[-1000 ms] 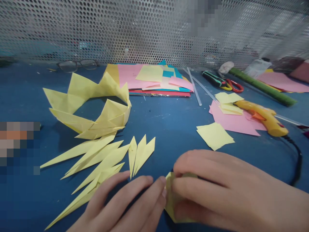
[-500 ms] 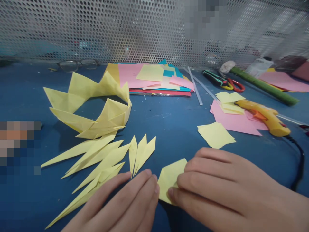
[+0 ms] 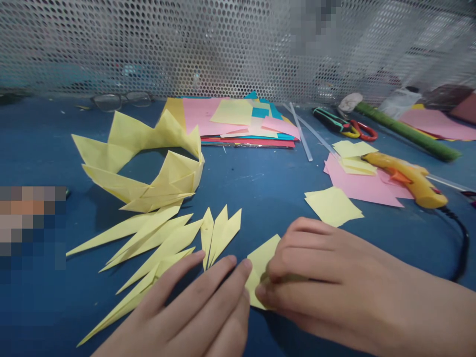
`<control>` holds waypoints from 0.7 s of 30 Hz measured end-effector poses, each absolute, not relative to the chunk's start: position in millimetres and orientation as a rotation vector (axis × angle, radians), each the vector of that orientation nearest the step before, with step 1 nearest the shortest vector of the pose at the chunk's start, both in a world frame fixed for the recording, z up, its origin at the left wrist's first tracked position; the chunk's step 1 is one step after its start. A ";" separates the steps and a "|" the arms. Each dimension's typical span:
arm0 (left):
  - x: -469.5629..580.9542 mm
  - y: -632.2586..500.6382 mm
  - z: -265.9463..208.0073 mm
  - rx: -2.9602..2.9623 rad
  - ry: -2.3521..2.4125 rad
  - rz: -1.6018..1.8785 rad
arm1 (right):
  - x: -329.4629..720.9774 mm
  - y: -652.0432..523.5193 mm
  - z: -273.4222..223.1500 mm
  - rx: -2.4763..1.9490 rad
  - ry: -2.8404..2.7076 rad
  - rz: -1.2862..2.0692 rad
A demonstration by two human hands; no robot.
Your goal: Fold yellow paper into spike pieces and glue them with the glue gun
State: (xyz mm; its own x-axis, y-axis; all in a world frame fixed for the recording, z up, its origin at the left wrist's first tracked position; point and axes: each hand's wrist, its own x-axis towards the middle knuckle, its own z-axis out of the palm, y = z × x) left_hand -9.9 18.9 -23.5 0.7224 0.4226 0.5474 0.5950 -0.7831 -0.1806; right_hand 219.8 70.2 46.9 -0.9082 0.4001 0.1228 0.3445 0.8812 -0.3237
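Observation:
A small square of yellow paper with a fold in it is between my two hands, just above the blue tabletop. My right hand pinches its right side, fingers curled together. At the paper's left edge, my left hand has its inner fingers closed on it and its outer fingers stretched out; its thumb is hidden. Small folded yellow points lie just beyond the left fingertips. Long folded yellow paper spikes fan out to the left, partly behind that hand.
A ring of pointed yellow paper stands at left. Yellow squares, pink sheets and a yellow glue gun lie right. Behind are a coloured paper stack, glue sticks, scissors and a green stem.
My right hand has curled further over the paper and shifted slightly left and up, hiding more of its right side. The left fingers have spread a little and moved slightly right.

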 end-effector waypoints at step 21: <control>-10.0 17.9 -28.0 -2.534 -0.810 -0.747 | 209.4 60.1 42.2 -1.132 -2.526 1.023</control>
State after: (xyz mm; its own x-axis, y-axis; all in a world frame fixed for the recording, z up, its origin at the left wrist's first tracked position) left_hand -10.0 17.9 -28.0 0.6935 0.4184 0.5865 0.6184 -0.7634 -0.1865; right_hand 209.4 60.1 42.2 -0.6904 0.7163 -0.1013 0.5850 0.4704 -0.6607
